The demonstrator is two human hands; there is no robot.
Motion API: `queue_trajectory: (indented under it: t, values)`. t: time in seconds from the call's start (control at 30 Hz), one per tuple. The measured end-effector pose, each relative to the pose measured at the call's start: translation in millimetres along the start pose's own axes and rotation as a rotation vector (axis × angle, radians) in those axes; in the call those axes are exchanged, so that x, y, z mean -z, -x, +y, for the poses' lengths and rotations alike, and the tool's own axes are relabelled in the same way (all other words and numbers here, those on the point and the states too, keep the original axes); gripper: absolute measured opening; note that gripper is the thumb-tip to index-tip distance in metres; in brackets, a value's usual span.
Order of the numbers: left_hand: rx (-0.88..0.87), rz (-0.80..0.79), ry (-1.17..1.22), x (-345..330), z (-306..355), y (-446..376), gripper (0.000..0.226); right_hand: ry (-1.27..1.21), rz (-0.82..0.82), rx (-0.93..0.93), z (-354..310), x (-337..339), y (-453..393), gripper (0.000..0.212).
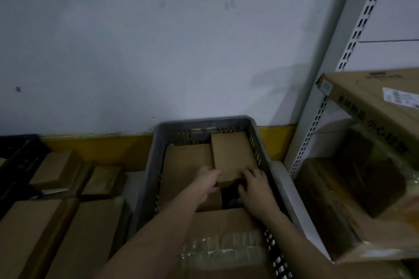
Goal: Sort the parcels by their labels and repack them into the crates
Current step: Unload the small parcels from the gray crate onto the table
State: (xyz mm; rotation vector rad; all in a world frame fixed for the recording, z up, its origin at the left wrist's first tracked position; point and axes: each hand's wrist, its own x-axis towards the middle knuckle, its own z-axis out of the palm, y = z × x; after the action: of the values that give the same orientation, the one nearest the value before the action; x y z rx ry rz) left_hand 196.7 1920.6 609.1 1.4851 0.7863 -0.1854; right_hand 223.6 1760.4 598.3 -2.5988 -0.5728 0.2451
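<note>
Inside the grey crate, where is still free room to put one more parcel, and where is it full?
In the grey crate, one dark gap shows, between the narrow box both hands touch, the right wall and the near box. The left hand and right hand crowd it. Elsewhere, cardboard covers the floor.

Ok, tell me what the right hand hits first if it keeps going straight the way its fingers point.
The right hand already touches the near end of the narrow cardboard box in the grey crate. Pushed on, it would likely press that box towards the crate's far wall; depth is unclear.
</note>
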Motion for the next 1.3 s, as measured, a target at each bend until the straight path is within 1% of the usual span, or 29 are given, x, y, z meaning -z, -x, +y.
queue_trajectory:
  t: [0.07, 0.17, 0.27, 0.3, 0.37, 0.47, 0.5, 0.53, 0.63, 0.7, 0.77, 0.87, 1.0, 1.07, 1.13, 1.23, 1.3]
  values:
    - [0.016, 0.009, 0.035, -8.1, 3.4, -3.8, 0.039, -0.008, 0.029, 0.007, -0.3, -4.3, -0.9, 0.044]
    - [0.028, 0.004, 0.083, -10.5, 6.8, -3.8, 0.030, -0.101, 0.093, -0.002, -2.9, -4.1, -5.2, 0.042]
    - [0.051, -0.089, 0.207, -2.6, 13.1, -1.0, 0.023, -0.196, 0.147, 0.018, -4.7, -3.5, -6.4, 0.039]
    - [0.041, -0.105, 0.222, 3.5, 15.6, -0.2, 0.025, -0.220, 0.164, 0.032, -5.7, -3.4, -6.0, 0.038]
    - [0.001, -0.081, 0.215, 21.0, 19.8, 1.4, 0.031, -0.236, 0.199, 0.052, -6.3, -3.4, -6.9, 0.038]
    - [-0.046, -0.007, 0.204, 55.0, 25.3, 10.4, 0.030, -0.271, 0.230, -0.029, -8.1, -1.0, -7.9, 0.032]
    - [-0.070, 0.011, 0.200, 66.8, 26.0, 15.2, 0.032, -0.284, 0.202, -0.076, -9.8, 0.1, -6.4, 0.027]
    - [-0.105, 0.033, 0.197, 78.4, 26.1, 20.6, 0.036, -0.283, 0.141, -0.120, -10.9, -0.8, -5.3, 0.024]
    - [-0.225, 0.091, 0.224, 110.0, 19.0, 37.3, 0.043, -0.266, -0.097, -0.232, -12.4, -5.1, -3.6, 0.031]
    - [-0.265, 0.133, 0.276, 125.8, 11.3, 47.2, 0.042, -0.401, -0.168, -0.324, -11.4, -6.3, -7.4, 0.031]
    - [-0.281, 0.165, 0.334, 135.9, 2.3, 54.3, 0.038, -0.562, -0.189, -0.424, -11.6, -3.5, -13.1, 0.036]
    - [-0.324, 0.173, 0.351, 140.8, -9.0, 60.3, 0.031, -0.780, -0.193, -0.612, -10.8, -1.4, -21.2, 0.051]
    - [-0.376, 0.198, 0.288, 138.5, -15.1, 61.0, 0.044, -1.128, -0.141, -0.792, -11.4, -1.4, -31.9, 0.052]
    - [-0.382, 0.205, 0.281, 138.8, -16.6, 59.7, 0.044, -1.234, -0.117, -0.815, -13.5, 2.2, -35.3, 0.057]
    - [-0.386, 0.201, 0.268, 139.8, -17.4, 58.1, 0.043, -1.293, -0.119, -0.809, -12.5, 2.2, -36.5, 0.058]
    - [-0.382, 0.191, 0.267, 139.6, -16.8, 57.5, 0.043, -1.309, -0.133, -0.800, -10.2, 0.0, -34.5, 0.061]
    - [-0.379, 0.188, 0.256, 137.8, -15.6, 58.0, 0.039, -1.288, -0.133, -0.780, -9.5, -1.2, -32.8, 0.063]
